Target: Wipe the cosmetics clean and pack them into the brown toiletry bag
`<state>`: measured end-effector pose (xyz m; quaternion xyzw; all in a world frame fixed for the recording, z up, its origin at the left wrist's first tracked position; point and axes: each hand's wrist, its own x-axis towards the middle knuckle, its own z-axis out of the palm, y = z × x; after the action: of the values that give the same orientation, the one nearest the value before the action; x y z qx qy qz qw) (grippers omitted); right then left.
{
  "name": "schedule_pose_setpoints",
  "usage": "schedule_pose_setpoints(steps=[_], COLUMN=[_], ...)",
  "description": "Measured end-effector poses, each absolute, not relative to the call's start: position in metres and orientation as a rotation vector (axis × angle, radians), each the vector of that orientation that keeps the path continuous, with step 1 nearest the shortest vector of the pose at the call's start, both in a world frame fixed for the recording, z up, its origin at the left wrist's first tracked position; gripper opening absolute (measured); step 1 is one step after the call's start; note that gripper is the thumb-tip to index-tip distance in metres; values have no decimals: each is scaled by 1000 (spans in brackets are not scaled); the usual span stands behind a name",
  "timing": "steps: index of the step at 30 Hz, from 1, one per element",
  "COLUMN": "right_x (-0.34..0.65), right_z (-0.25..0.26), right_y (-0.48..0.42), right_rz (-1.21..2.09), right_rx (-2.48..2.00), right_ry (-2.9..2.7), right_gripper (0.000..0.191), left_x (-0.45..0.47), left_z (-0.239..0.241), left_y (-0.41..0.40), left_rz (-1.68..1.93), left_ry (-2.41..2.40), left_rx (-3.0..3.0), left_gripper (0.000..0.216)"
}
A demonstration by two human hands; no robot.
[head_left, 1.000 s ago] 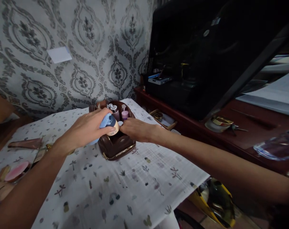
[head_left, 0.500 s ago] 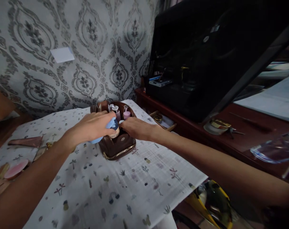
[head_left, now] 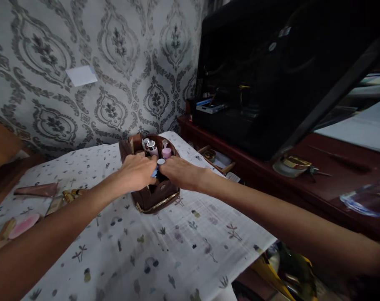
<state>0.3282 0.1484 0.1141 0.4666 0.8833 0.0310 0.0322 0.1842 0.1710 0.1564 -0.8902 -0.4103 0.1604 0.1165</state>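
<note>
A brown zippered cosmetic bag (head_left: pixel 157 205) stands unzipped on the patterned cloth. My left hand (head_left: pixel 136 172) reaches into its mouth, closed around a light-blue container (head_left: pixel 154 172) that is mostly hidden by the fingers. At the bag's right side, my right hand (head_left: pixel 180 172) has its fingers curled down over the opening; whatever they grip is hidden. Between both hands shows a round white cap (head_left: pixel 160 161). Behind them, bottles with silver caps (head_left: pixel 151 146) stand upright in the bag beside a pink-lidded jar (head_left: pixel 166 152).
Left of my arm lie a pinkish tube (head_left: pixel 36 190), gold-capped items (head_left: pixel 69 195) and a pink round piece (head_left: pixel 24 225). A large black screen (head_left: pixel 240 92) stands on the red-brown desk (head_left: pixel 318 184) at right, above an open drawer (head_left: pixel 219 159). Patterned wallpaper (head_left: pixel 121 96) is behind.
My left hand has brought the light-blue container from above the bag's front down into its opening. The right hand stays at the bag's right side.
</note>
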Motion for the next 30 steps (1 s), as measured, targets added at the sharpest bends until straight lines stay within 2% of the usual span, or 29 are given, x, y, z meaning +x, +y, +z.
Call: schedule_pose_setpoints(steps=[4, 6, 10, 13, 18, 22, 30], right_x=[330, 330, 328, 326, 321, 310, 297], right_z=[109, 109, 116, 122, 130, 128, 117], right_y=[148, 147, 146, 152, 173, 189, 188], right_rz=[134, 149, 100, 36, 134, 189, 148], right_rx=[1415, 1411, 1443, 1432, 1113, 864, 915], right_ry=[2754, 2739, 2682, 2707, 2898, 2868, 2614], right_gripper=[20, 21, 23, 26, 14, 14, 24], left_x=[176, 164, 130, 106, 88, 84, 80], left_z=[158, 159, 144, 119, 83, 58, 0], left_y=[172, 170, 160, 150, 123, 104, 85], left_rz=[450, 315, -217, -660, -1169, -1281, -1147], left_ry=[-1204, -1244, -1207, -935, -692, -724, -840], left_rx=[-2601, -2648, -2785, -2801, -2727, -2778, -2959], left_gripper=[23, 21, 20, 21, 17, 20, 16])
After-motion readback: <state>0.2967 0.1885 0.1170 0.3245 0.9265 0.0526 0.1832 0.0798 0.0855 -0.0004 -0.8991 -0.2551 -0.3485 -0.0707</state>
